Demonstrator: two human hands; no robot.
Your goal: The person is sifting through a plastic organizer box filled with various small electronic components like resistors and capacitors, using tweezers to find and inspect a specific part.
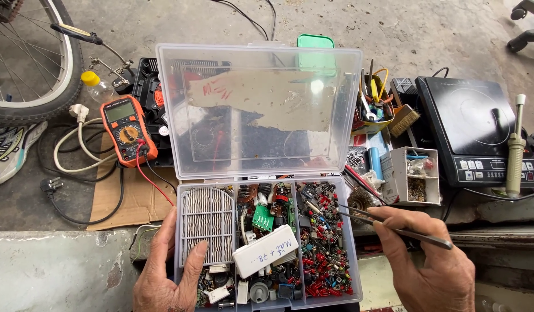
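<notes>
Lid up on the parts box (pixel 266 242), left hand (pixel 169 274) flat at its seven o'clock corner, right hand (pixel 431 266) pinching tweezers (pixel 388 225) whose tips hover over the red components (pixel 325 254), nothing picked out yet.

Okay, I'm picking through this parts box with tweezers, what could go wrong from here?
Three risks stand out. The tweezers in your right hand reach into a heap of tiny red components; one might flick out and be lost. The parts box sits near the ledge edge, steadied only by your left hand, so it might tip. The open clear lid stands upright; a bump may drop it.
</notes>
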